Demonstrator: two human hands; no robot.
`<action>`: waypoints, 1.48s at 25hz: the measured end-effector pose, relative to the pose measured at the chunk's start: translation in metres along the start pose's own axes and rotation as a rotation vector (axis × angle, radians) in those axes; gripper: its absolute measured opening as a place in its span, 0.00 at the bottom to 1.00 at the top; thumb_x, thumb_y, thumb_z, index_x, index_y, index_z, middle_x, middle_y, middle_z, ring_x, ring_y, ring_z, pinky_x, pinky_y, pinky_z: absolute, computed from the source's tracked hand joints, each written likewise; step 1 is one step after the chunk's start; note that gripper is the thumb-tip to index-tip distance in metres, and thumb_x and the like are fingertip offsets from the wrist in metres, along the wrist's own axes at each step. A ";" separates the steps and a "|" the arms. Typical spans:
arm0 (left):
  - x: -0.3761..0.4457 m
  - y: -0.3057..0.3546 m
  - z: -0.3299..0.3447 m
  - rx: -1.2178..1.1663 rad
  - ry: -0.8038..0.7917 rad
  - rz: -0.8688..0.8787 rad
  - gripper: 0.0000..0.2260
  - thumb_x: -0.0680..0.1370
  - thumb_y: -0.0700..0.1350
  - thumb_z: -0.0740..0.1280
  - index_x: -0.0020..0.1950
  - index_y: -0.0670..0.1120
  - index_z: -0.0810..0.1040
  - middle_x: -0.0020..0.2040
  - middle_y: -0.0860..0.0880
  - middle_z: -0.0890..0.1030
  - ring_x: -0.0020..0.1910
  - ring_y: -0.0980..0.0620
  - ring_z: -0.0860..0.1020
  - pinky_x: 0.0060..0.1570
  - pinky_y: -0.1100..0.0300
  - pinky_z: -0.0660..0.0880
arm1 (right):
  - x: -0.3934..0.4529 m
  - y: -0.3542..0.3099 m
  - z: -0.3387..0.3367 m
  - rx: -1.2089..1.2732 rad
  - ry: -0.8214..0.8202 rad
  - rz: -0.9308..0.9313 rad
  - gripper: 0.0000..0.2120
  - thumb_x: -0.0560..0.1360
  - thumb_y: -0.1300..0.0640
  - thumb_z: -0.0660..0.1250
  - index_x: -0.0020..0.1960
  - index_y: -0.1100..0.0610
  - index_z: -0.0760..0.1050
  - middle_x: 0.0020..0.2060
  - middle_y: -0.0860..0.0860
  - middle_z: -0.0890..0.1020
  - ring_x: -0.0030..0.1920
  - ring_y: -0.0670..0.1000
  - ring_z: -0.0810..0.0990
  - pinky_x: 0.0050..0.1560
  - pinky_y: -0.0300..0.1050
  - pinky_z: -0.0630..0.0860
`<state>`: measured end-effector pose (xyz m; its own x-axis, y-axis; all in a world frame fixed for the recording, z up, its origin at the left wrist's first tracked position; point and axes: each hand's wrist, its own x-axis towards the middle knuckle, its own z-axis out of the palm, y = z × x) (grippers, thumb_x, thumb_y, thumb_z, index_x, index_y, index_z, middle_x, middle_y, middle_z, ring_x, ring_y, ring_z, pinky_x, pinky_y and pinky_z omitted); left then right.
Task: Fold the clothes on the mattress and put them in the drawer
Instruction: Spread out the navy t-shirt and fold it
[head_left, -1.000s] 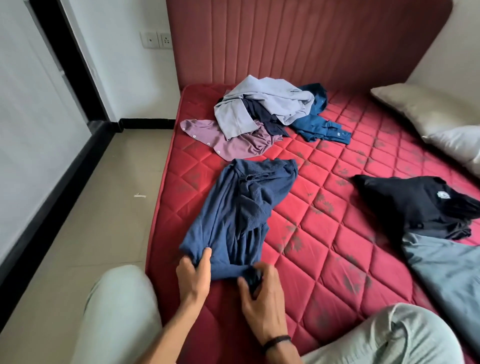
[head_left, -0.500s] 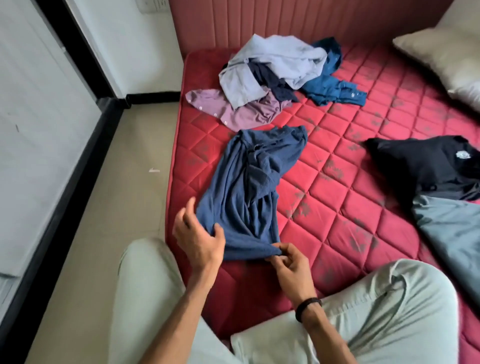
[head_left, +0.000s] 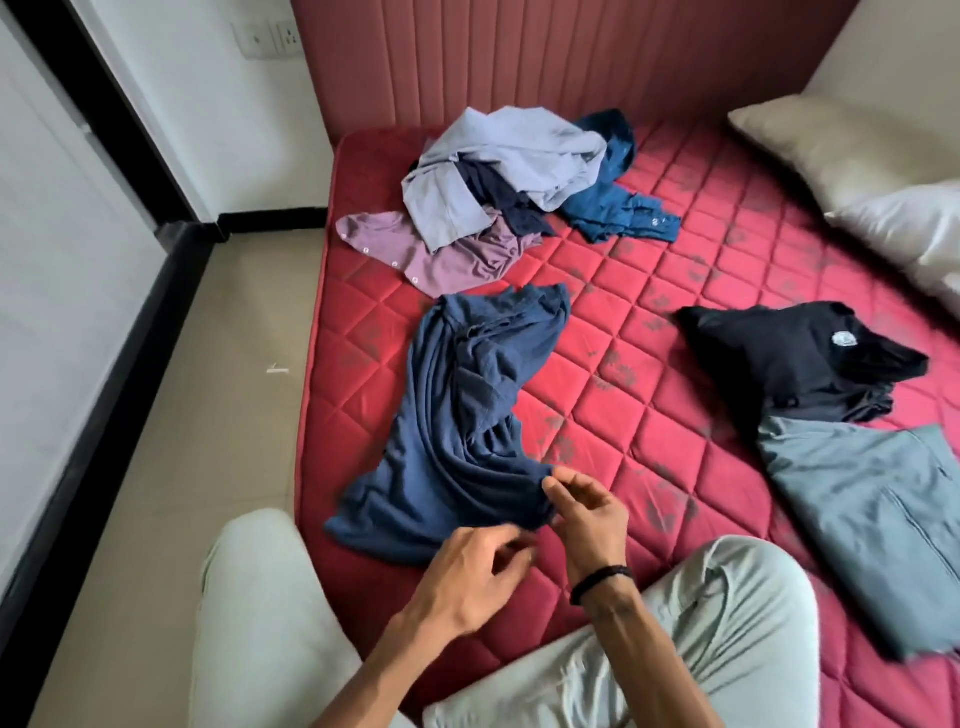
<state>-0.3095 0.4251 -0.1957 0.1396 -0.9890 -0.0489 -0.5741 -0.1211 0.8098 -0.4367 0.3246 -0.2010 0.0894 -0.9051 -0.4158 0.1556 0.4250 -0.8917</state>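
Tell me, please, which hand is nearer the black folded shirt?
The right hand. It sits at the navy shirt's lower corner, with bare mattress separating it from the black folded shirt; the left hand lies farther away.

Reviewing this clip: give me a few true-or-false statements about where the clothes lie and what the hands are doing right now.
1. The crumpled navy blue shirt lies on the red quilted mattress. True.
2. The right hand pinches the navy shirt's hem. True.
3. The left hand grips the purple buttoned shirt. False: it hovers by the navy shirt's lower edge, far from the purple one.
4. The black garment with a white logo sits on the floor. False: it is on the mattress, next to the grey-teal garment.
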 end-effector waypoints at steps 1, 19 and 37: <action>0.009 0.011 -0.012 -0.004 0.123 0.051 0.10 0.80 0.54 0.68 0.59 0.54 0.82 0.46 0.56 0.85 0.43 0.61 0.82 0.48 0.54 0.80 | 0.009 -0.023 0.008 -0.036 -0.062 -0.099 0.06 0.69 0.63 0.78 0.43 0.53 0.86 0.41 0.55 0.87 0.43 0.54 0.81 0.42 0.46 0.79; 0.247 0.160 -0.238 0.172 -0.018 0.334 0.27 0.61 0.65 0.78 0.37 0.41 0.80 0.32 0.50 0.76 0.33 0.58 0.73 0.35 0.57 0.64 | -0.063 -0.504 0.040 -1.785 -0.387 -0.849 0.17 0.63 0.52 0.85 0.48 0.44 0.84 0.36 0.43 0.83 0.35 0.39 0.78 0.37 0.31 0.72; 0.175 0.359 -0.447 0.645 0.897 0.245 0.19 0.73 0.36 0.68 0.59 0.51 0.86 0.59 0.43 0.84 0.57 0.36 0.81 0.56 0.49 0.78 | -0.031 -0.518 0.048 -0.286 0.176 -0.639 0.12 0.84 0.61 0.57 0.42 0.56 0.71 0.33 0.53 0.70 0.16 0.43 0.68 0.17 0.32 0.61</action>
<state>-0.1305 0.2466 0.3476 0.3460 -0.6052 0.7170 -0.9381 -0.2107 0.2748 -0.4728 0.1331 0.2820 -0.0965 -0.9746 0.2020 -0.1414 -0.1875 -0.9720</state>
